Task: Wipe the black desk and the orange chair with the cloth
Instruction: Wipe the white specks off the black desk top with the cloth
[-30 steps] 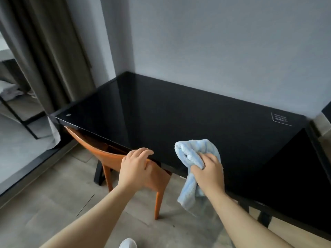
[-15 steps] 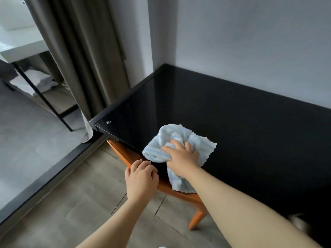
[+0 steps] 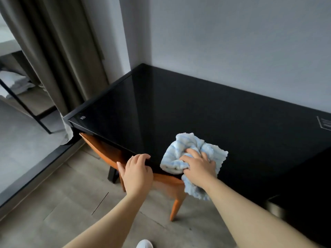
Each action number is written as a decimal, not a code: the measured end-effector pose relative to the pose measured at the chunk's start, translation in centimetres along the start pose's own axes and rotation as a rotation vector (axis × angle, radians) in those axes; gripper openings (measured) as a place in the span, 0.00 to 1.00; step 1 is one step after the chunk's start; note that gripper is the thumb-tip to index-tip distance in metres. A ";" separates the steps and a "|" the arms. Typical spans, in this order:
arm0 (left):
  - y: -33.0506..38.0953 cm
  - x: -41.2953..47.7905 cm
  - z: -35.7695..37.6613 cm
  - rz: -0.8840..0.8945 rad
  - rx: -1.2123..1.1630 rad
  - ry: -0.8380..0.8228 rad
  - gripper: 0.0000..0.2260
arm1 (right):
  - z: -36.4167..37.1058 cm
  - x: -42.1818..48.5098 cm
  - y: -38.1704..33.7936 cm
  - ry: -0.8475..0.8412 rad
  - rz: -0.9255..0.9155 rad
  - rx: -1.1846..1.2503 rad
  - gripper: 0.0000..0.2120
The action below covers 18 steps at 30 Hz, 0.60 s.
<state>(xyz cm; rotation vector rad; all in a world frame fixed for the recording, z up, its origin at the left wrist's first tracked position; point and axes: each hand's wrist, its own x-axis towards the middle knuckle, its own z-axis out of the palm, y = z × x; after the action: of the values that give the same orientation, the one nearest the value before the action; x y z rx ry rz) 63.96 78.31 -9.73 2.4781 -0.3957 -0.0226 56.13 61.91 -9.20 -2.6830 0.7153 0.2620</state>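
The cloth (image 3: pixel 189 153) sat bunched up on the black desk (image 3: pixel 206 111), close to the front edge, and one soft corner hung down over it. Your right hand (image 3: pixel 199 166) pressed on top of the cloth with the fingers curled into the folds, gripping it. Your left hand (image 3: pixel 137 171) lay on the desk's front edge with bent fingers hooked over it; I could not tell if it held the orange chair (image 3: pixel 105 151) too.

The chair was tucked under the desk, right below your hands, so only its back and one leg showed.

What could go wrong? The cloth was in a lump (not flat), so I think it could skip bits of the desk or leave streaks. The hanging corner could also slip off the edge.

The cloth looked fluffy, pale blue and white. The desk top was flat, dark and shiny like glass. The chair looked smooth, curved and hard.
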 end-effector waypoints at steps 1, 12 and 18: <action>1.1 -1.2 0.6 0.031 0.002 -0.014 0.17 | -0.1 -1.4 1.6 0.012 0.025 0.008 0.15; 11.1 -15.0 6.8 0.338 -0.045 -0.185 0.16 | 0.2 -18.1 16.8 0.144 0.261 0.002 0.13; 12.1 -17.7 7.8 0.450 -0.058 -0.260 0.15 | 0.9 -22.7 18.8 0.289 0.466 0.166 0.07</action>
<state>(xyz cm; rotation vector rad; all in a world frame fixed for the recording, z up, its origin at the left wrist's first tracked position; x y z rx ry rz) 42.85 69.64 -10.30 2.2807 -1.0387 -0.1694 27.09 57.12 -9.37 -2.3888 1.3851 -0.0744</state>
